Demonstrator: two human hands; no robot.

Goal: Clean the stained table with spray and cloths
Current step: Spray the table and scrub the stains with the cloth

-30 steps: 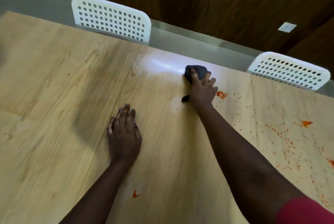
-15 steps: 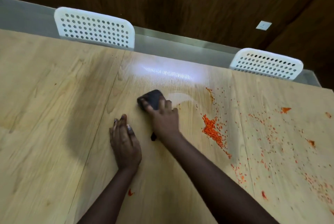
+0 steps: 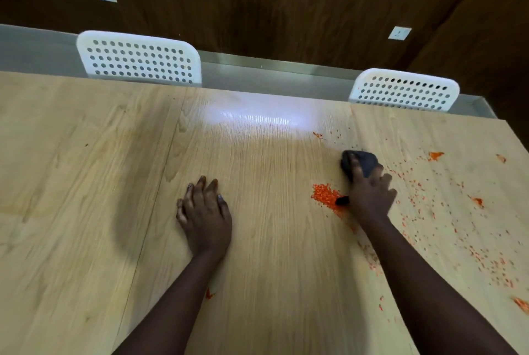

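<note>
On the light wooden table (image 3: 257, 240), my right hand (image 3: 370, 197) holds a bunched dark cloth (image 3: 363, 161) and presses it down. The index finger lies over the cloth, and a dark tail of it sticks out under the palm. The hand is at the left edge of the orange stains: a dense orange patch (image 3: 325, 195) lies just left of the wrist, and scattered orange specks (image 3: 429, 197) spread to the right. My left hand (image 3: 204, 213) rests flat on the table with fingers straight, holding nothing. No spray bottle is in view.
Two white perforated chair backs (image 3: 140, 58) (image 3: 403, 89) stand at the table's far edge, before a dark wood wall. A small orange spot (image 3: 209, 294) lies by my left forearm. Bigger orange blots (image 3: 435, 155) mark the far right of the table.
My right hand swept the cloth left toward my left hand, then back right to the stained area. A dense orange pile has gathered. My left hand stayed flat in place.
</note>
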